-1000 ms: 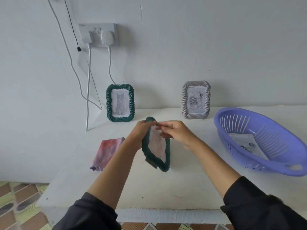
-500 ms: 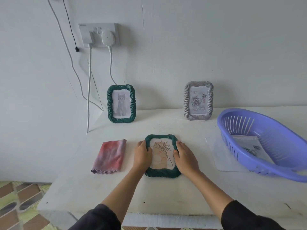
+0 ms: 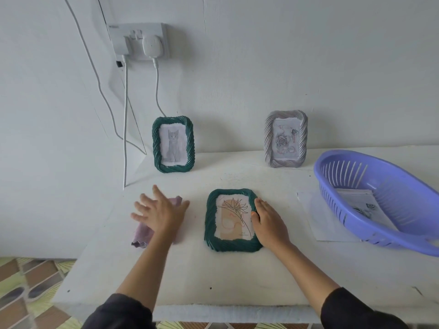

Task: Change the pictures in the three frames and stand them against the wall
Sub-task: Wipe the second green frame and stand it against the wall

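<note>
Leftward from the frame's left rim, the left hand (image 3: 158,213) has travelled since half a second ago and now sits over the pink cloth (image 3: 142,236) near the table's left edge, fingers straight and fanned wide, gripping nothing; whether the palm presses the cloth cannot be told. The right hand (image 3: 268,223) keeps its place, lying flat with fingers straight and together along the right rim of the green frame (image 3: 210,222), thumb at the margin of the flower picture (image 3: 234,219), resting on it rather than curling round it. This frame lies face up near the middle of the white table (image 3: 225,276), well apart from the wall, as it did before. At the table's back edge two frames stand upright against the wall: a second green frame with a cat picture (image 3: 173,144) toward the back left corner, and a grey frame with a rose picture (image 3: 285,138) right of centre. Bare table separates these two and extends from them forward to the flat frame; a broad bare strip also runs between the flat frame and the front edge, crossed only by the forearms. A purple basket (image 3: 403,186) holding printed sheets (image 3: 363,205) occupies the right side, its near wall overlapping a loose sheet of paper (image 3: 316,217) lying just right of the right hand. A wall socket (image 3: 140,41) with two white cables hangs above the back left corner.
</note>
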### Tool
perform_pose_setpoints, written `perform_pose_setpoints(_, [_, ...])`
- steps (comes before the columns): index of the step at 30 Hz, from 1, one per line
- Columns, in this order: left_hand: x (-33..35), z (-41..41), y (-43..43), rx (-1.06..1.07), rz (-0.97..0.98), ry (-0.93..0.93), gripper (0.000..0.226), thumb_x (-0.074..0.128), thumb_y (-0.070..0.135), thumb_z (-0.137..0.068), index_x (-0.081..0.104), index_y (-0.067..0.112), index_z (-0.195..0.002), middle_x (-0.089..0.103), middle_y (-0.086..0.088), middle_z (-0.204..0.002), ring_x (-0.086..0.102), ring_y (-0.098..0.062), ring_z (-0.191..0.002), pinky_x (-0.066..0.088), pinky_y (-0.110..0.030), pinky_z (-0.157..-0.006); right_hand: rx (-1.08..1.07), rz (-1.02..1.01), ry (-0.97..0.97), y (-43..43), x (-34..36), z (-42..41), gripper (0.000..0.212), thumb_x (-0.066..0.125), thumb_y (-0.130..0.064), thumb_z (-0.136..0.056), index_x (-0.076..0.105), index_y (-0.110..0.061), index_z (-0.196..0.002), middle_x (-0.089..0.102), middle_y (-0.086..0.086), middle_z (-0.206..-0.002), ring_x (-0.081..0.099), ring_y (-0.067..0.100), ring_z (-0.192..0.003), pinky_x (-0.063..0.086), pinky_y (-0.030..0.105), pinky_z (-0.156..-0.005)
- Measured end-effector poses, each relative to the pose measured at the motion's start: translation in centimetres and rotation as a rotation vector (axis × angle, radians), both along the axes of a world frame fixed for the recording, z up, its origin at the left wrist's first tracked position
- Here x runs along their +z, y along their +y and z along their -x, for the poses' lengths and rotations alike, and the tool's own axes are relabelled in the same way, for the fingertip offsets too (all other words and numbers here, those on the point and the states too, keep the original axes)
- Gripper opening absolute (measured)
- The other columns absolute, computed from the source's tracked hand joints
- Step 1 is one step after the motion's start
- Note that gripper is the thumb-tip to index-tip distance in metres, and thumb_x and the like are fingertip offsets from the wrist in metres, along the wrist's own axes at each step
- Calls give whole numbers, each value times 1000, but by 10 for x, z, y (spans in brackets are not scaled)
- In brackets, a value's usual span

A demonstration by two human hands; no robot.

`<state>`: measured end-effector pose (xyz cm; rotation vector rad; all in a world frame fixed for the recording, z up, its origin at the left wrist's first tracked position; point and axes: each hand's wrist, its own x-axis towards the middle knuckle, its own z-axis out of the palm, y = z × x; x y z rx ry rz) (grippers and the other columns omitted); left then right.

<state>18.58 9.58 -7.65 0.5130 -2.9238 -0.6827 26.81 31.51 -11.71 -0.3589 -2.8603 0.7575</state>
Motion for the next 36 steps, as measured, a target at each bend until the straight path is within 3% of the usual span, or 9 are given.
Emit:
perform_pose_setpoints(3, [6,1,-18,9,-72,-222,97,64,55,-69,14,18,-143,32,-19,-137,31,-37,-128,28,-48,-105,-2,4,-3,-1,1,0,50,29,-24,-99,21,-11,-147,22,3,-156,19,14,-144,12,25,-116])
perform_pose_setpoints(10, [10,-4,-25,-72,-176,-180,67,59,40,-78,30,10,-130,39,-19,-126,45,-41,-118,40,-44,-94,-7,161,-9,3,5,-1,51,36,-29,-98,26,-14,-146,26,1,-154,21,13,-143,17,28,-115])
perform_pose_setpoints(18, [43,0,-5,-216,-740,-134,76,66,38,-65,46,-2,-127,59,-20,-122,58,-33,-110,49,-40,-94,48,687,76,-24,49,0,85,50,-64,-78,20,-24,-147,27,-3,-153,27,14,-140,23,33,-111])
perform_pose_setpoints(21, [58,-8,35,-292,-824,-172,77,66,47,-75,40,5,-134,54,-18,-126,54,-32,-113,45,-44,-99,164,1048,-49,-48,67,5,104,55,-74,-59,32,-16,-142,40,13,-146,39,27,-135,32,45,-112])
perform_pose_setpoints(25, [71,-18,72,-374,-1157,-382,71,29,66,-88,55,10,-123,57,-12,-124,49,-29,-122,36,-42,-105,91,1350,-9,-56,79,7,72,69,-54,-64,57,-12,-121,67,11,-114,63,23,-106,51,37,-86])
perform_pose_setpoints(28, [61,-15,71,-317,-1253,-271,66,20,61,-93,42,17,-137,44,-2,-130,36,-26,-131,29,-41,-106,-125,1358,83,-39,79,16,45,70,-15,-78,56,-3,-119,64,17,-116,60,32,-107,48,44,-95])
perform_pose_setpoints(30, [45,-13,62,-306,-921,-123,57,24,53,-96,29,24,-145,25,-6,-151,20,-29,-141,20,-48,-113,-190,1290,191,-24,81,21,33,66,-7,-80,57,-7,-112,65,7,-106,60,26,-102,51,36,-87])
perform_pose_setpoints(33, [6,-11,48,-448,-382,-50,49,33,39,-98,30,24,-144,25,-7,-152,18,-30,-140,20,-47,-113,-105,660,471,-5,84,25,19,59,-1,-83,61,-10,-100,66,-4,-91,59,8,-80,46,6,-66])
perform_pose_setpoints(36, [-24,-11,48,-574,-124,-8,45,28,35,-99,30,29,-144,32,3,-151,20,-26,-141,16,-44,-116,131,137,387,2,67,33,42,49,6,-86,56,-9,-125,66,4,-118,65,9,-90,51,10,-75])
